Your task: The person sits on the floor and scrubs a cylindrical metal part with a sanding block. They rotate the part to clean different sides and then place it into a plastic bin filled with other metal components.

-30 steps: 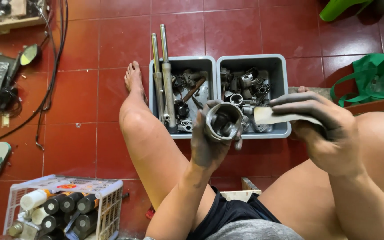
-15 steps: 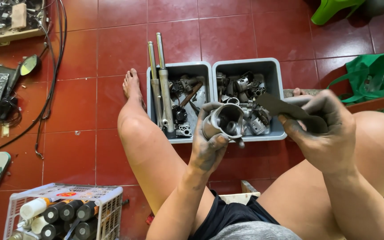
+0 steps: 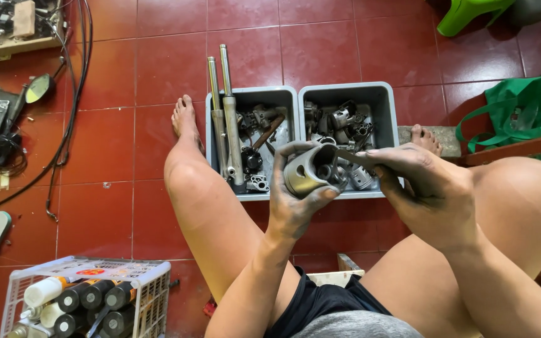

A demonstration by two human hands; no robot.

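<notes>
Over two grey bins (image 3: 388, 106) — one piston (image 3: 308, 170), two hands.

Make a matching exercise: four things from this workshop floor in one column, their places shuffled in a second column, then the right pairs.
1. hollow grey metal piston
2. two long metal fork tubes
3. dark spray cans
4. green cloth bag

A. white wire crate, lower left
B. floor at right edge
C. left hand
D. left grey plastic bin

Pairs: 1-C, 2-D, 3-A, 4-B
</notes>
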